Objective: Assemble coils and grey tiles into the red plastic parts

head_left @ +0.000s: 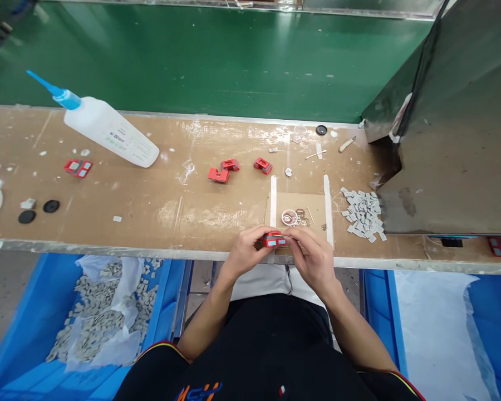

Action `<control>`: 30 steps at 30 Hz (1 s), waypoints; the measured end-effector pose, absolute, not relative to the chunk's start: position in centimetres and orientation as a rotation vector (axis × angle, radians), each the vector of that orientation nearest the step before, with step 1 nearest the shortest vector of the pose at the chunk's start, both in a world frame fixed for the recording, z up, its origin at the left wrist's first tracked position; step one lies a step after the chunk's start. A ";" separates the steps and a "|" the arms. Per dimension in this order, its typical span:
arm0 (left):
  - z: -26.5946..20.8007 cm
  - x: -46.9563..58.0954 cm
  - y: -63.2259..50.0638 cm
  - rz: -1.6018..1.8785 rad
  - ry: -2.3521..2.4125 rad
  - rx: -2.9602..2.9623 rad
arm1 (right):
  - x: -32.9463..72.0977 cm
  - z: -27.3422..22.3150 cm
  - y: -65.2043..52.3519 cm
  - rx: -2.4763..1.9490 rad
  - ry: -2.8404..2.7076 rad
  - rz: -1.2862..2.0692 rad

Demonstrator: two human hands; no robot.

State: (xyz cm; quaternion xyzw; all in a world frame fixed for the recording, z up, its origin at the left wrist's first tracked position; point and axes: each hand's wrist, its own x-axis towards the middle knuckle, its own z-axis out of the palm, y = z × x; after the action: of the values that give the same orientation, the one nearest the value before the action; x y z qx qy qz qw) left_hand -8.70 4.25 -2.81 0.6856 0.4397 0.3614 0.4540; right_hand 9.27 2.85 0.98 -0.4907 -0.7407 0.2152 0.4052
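Note:
My left hand [249, 248] is closed around the left end of a small red toy vehicle cab [274, 240] with pale blue windows, just above the bench's front edge. At its right end, my right hand [314, 257] has thumb and finger pinched together. A thin, pale stick seems to run from that pinch over the cab's top; its tip is too small to make out. Just beyond my hands is a small round cup [289, 218] of brownish stuff. Beside it lie a wooden stick [310, 215] and brown smears on a cardboard sheet [304, 200] between white tape strips.
More red cabs [219, 175] lie farther back. A white bottle [111, 131] with a blue nozzle lies at the left. Small grey pieces [363, 214] are heaped at the right, beside a large dark metal housing [451, 145]. Blue bins [167, 295] stand below the bench. Behind runs a green belt [234, 61].

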 end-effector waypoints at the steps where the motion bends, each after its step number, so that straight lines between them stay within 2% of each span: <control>1: -2.8 -8.7 4.2 0.890 1.089 1.688 | 9.4 1.0 2.8 -1.242 -1.868 0.549; 9: -3.0 -8.9 4.0 0.866 1.128 1.543 | 11.0 0.5 4.1 -1.386 -1.662 0.365; 16: -2.9 -8.9 4.0 0.857 1.102 1.514 | 11.1 -2.3 5.1 -1.390 -1.799 0.407; 21: -2.9 -8.9 4.1 0.869 1.088 1.515 | 17.2 -2.2 5.4 -1.630 -1.791 0.128; 25: -2.8 -8.9 4.2 0.866 1.083 1.530 | 22.0 -2.1 6.4 -1.762 -1.998 0.096; 30: -3.1 -8.9 4.0 0.881 1.087 1.518 | 22.5 -2.3 7.5 -1.816 -2.244 -0.023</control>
State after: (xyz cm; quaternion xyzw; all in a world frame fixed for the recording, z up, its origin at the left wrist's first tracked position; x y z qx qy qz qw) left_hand -8.91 4.03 -3.10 0.6314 0.4519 0.3661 0.5129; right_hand 22.54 7.50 -2.31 -0.6240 -0.7710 -0.0078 0.1271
